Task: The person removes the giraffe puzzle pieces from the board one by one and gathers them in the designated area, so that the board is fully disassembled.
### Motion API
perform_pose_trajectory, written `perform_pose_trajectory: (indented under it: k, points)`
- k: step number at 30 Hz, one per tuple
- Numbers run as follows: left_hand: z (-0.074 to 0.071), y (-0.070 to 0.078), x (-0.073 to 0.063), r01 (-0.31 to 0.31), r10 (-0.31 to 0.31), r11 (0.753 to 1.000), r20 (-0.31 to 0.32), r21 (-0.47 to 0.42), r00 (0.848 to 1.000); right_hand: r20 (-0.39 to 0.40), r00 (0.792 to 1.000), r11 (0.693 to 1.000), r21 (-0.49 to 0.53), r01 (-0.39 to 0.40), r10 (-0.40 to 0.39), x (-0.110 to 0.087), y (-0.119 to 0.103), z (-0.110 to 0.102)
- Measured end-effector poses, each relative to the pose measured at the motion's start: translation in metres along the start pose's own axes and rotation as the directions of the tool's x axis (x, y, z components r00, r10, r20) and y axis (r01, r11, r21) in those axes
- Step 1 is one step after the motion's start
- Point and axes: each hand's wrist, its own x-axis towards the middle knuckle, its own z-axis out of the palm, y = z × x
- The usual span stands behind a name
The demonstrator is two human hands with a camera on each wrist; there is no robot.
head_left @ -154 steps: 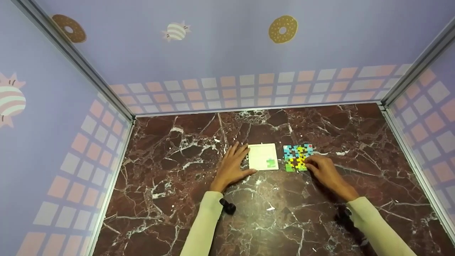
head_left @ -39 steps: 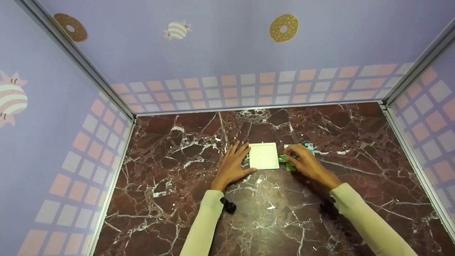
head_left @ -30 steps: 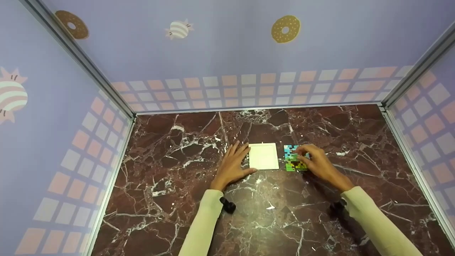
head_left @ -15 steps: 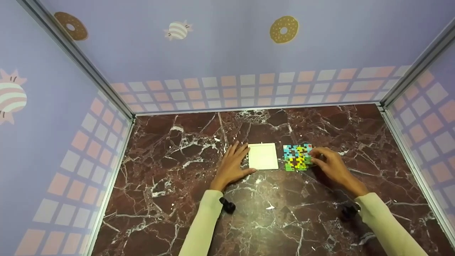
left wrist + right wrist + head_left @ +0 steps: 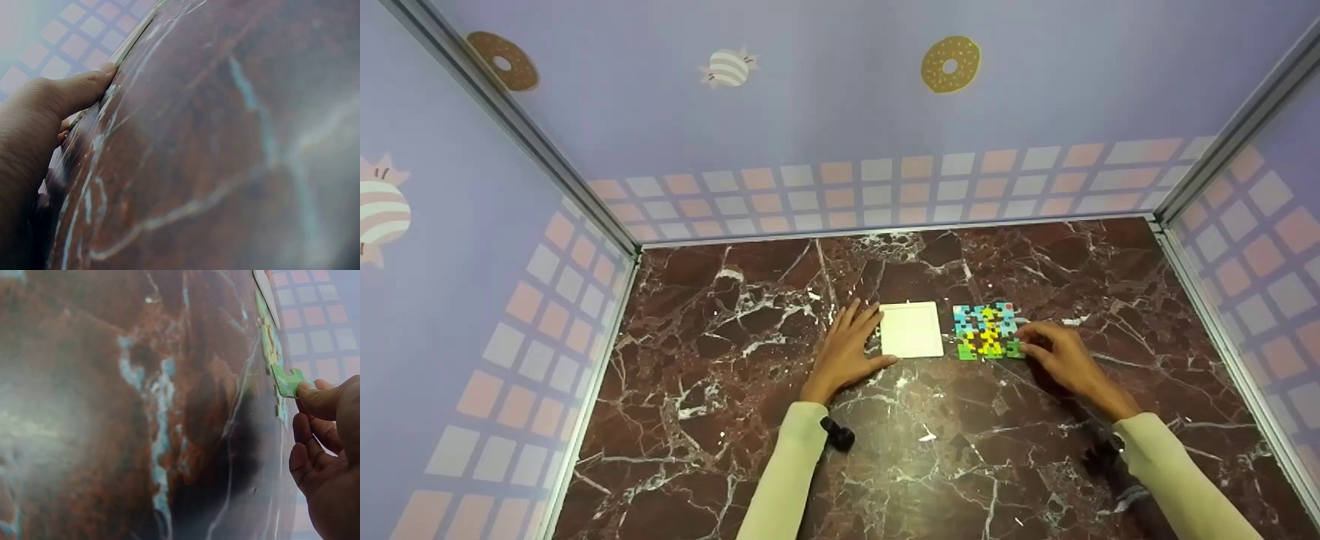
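Observation:
My left hand (image 5: 844,352) lies with spread fingers at the left edge of a cream square puzzle tray (image 5: 911,330); its thumb is at the tray's lower left corner. In the left wrist view, the thumb (image 5: 84,93) reaches the tray's edge. To the right of the tray lies a jigsaw puzzle (image 5: 984,326) in blue, yellow and green, with dark gaps among its pieces. At the puzzle's lower right corner, my right hand (image 5: 1061,360) pinches a green puzzle piece (image 5: 287,381) between thumb and finger. The right wrist view shows this piece tilted up.
Beneath everything is a dark red marbled table (image 5: 735,450). Lilac panels (image 5: 810,97) with printed doughnuts and sweets stand at the back and both sides. A small white scrap (image 5: 928,437) lies in front of the tray.
Earlier a green piece lay in the tray; it left the tray, and my right hand passed over the puzzle to its lower right corner, where it now holds a green piece. My left hand stayed put.

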Motion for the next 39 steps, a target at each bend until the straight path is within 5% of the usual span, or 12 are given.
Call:
perform_pose_trajectory:
  k: [7,39]
  points:
    - [0.000,0.000,-0.001,-0.003,0.003,1.000,-0.011,0.003,1.000,0.034,0.999,0.998,-0.055,-0.040,0.042,-0.001,0.008,0.003]
    - [-0.001,0.001,0.001,-0.012,0.012,1.000,-0.005,0.026,1.000,-0.086,0.989,0.979,-0.177,0.104,-0.121,-0.006,0.014,0.017]
